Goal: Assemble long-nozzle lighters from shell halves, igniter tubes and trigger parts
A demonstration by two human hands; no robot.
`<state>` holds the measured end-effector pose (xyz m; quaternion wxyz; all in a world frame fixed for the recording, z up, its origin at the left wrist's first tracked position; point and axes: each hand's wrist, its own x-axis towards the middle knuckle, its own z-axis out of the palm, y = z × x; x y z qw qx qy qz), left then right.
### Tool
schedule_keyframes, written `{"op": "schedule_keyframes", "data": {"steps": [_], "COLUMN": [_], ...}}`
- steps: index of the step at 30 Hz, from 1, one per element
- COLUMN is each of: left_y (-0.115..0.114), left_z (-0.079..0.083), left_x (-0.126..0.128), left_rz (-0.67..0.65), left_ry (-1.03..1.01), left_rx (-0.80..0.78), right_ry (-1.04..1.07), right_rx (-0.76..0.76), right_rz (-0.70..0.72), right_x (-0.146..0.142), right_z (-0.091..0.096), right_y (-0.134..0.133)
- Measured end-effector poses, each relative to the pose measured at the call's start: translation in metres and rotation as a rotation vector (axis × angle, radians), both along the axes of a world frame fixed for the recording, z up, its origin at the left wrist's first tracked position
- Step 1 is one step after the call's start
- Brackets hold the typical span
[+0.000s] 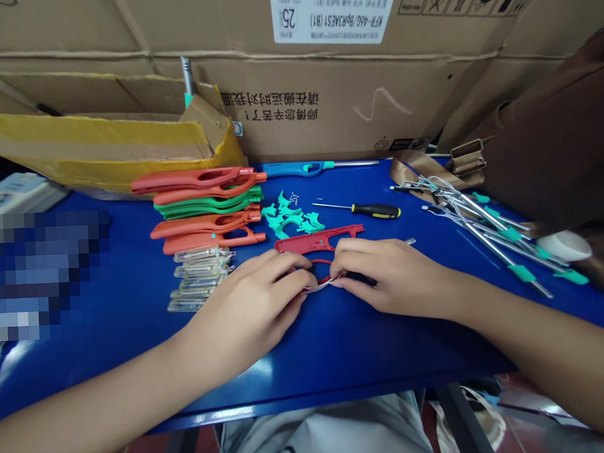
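Thin white wires [320,286] stretch between my two hands above the blue table [308,360]. My left hand [262,295] is closed, its thumb and fingertips pinching one end of them. The other end is pinched in my right hand [389,273]. Just under the fingers shows part of a red lighter casing [321,261], mostly covered by my hands. A second red lighter casing half [307,242] lies right behind, its inner side up. What else my palms may cover is hidden.
Left are stacked orange, red and green lighter casings [206,222] and several clear fuel tanks [192,285]. Behind lie turquoise triggers [289,217], a screwdriver [376,210] and a blue lighter [289,169]. Metal lighter tubes with wires [492,228] lie right. Cardboard boxes [275,74] stand behind.
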<state>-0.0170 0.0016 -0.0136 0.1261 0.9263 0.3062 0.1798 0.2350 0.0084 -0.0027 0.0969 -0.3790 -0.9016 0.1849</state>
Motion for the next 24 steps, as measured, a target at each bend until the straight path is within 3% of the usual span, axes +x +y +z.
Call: {"op": "schedule_keyframes", "data": {"steps": [7,13,24], "left_y": [-0.0008,-0.0029,-0.0025], "left_z": [0.0014,-0.001,-0.0002], "left_x": [-0.0005,0.0001,0.0011], "left_rz": [-0.042,-0.106,-0.134], "left_ry": [-0.036,-0.026,-0.034], "left_rx": [0.036,-0.044,-0.071], "right_ry": [0.07,0.115,0.153], "right_rx": [-0.065,-0.096,-0.145], "right_rz": [0.005,0.006,-0.13], "right_x": [-0.0001,-0.0001,-0.0056], "right_z": [0.0004,-0.0011,-0.0004], "right_y": [0.0024,0.0022,0.001]}}
